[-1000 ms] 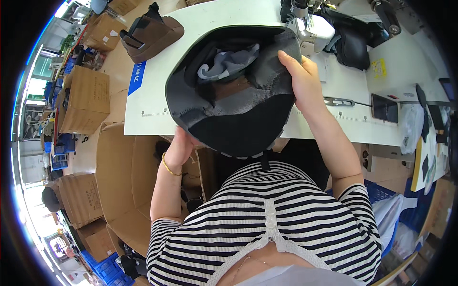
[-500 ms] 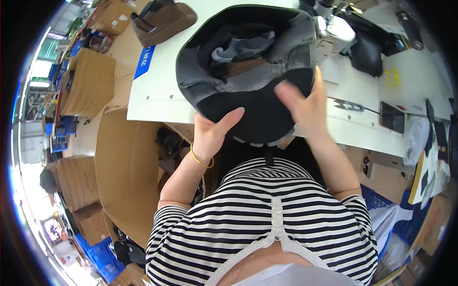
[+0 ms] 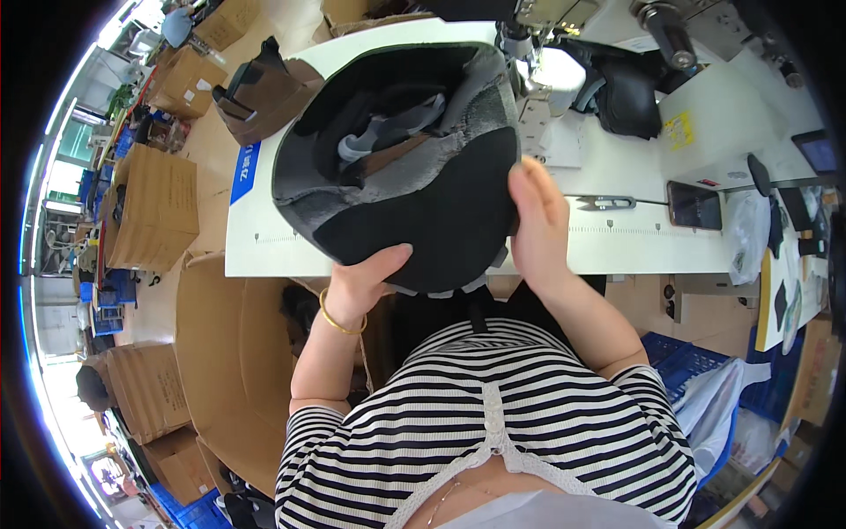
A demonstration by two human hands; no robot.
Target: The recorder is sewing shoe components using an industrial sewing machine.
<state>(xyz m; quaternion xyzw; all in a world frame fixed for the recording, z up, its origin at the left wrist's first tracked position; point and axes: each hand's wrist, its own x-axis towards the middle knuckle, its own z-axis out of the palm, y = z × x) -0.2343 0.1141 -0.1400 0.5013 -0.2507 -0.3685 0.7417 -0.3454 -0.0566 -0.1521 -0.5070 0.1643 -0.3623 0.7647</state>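
A black and grey bag (image 3: 423, 220), sewn from soft panels, is raised over the front edge of the white table. Its mouth faces up, and grey and brown folds of material show inside. My left hand (image 3: 361, 280) grips its lower left edge, thumb on the black panel and the fingers hidden beneath. Along the right edge, my right hand (image 3: 539, 225) bears against the side with its fingers pointing up; part of its grip is hidden.
The white table (image 3: 617, 251) carries a sewing machine (image 3: 551, 79), thread snips (image 3: 606, 203), a phone (image 3: 694, 205) and a brown bag piece (image 3: 269, 93). A big open cardboard box (image 3: 220, 370) stands at my left; a blue crate (image 3: 674, 361) sits below right.
The bag has moved left and slightly down in the picture with both hands. My right thumb, earlier over the black panel, has shifted to the bag's right edge.
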